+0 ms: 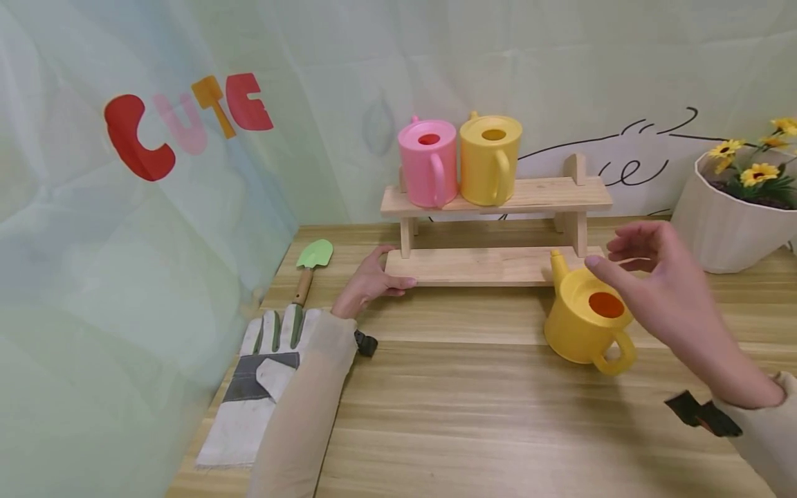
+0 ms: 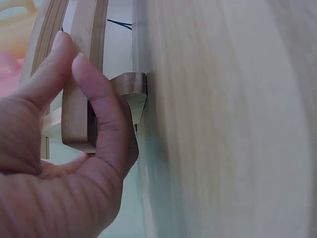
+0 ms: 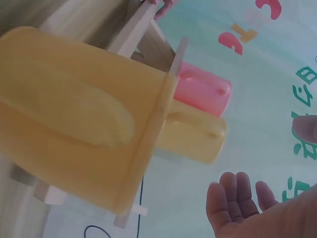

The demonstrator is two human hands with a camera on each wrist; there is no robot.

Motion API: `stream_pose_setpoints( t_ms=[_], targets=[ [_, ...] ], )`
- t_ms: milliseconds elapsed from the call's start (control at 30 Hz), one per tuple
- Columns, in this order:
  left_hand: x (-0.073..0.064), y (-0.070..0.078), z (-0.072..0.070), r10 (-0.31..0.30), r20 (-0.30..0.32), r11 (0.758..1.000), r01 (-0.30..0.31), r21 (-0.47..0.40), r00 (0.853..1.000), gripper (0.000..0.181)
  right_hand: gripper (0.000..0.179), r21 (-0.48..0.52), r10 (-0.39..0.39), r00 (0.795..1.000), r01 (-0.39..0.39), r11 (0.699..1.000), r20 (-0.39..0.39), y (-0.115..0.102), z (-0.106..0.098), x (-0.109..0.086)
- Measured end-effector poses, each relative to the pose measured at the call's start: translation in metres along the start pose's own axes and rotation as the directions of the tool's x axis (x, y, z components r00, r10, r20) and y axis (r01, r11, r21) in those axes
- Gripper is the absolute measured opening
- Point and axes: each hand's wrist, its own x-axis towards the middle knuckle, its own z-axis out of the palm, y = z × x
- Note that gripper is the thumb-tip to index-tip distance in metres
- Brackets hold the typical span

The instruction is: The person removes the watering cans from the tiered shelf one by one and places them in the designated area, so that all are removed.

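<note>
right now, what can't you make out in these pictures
- Head view: part of the top of the front yellow watering can, behind the right hand.
- Head view: part of the work glove, behind the left sleeve.
- Head view: the right side of the flower pot, cut off by the picture's edge.
- Right wrist view: some green lettering, cut off by the right edge.

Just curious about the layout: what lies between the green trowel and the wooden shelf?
In the head view: bare tabletop, then the left hand gripping the shelf.
</note>
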Motion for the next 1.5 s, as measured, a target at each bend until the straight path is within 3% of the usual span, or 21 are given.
stream_pose_setpoints(
  t_ms=[433,633,867,1133,1500],
  targets=[
    [0.002,-0.003,-0.002,-0.003,0.0,1.0,0.003,0.0,1.0,0.101,0.065,0.017,-0.008,0.997,0.007,1.0,0.082,-0.035,0.023,0.06],
    [0.002,-0.001,-0.001,-0.006,-0.005,1.0,0.006,0.001,1.0,0.1,0.054,0.072,-0.016,0.997,0.011,0.997,0.07,-0.05,0.037,0.084],
    [0.001,-0.002,-0.002,-0.01,0.007,1.0,0.01,0.006,1.0,0.102,0.054,0.071,-0.011,0.998,0.006,0.997,0.063,-0.063,0.056,0.109],
    [0.0,0.0,-0.001,-0.008,0.001,0.999,0.008,0.047,1.0,0.1,0.062,0.041,0.0,0.997,-0.004,0.999,0.083,-0.071,0.071,0.13],
    [-0.002,0.001,-0.001,-0.007,0.004,0.999,0.007,0.041,1.0,0.1,0.052,0.022,0.035,0.993,-0.037,0.999,0.11,-0.078,0.085,0.146]
  ],
)
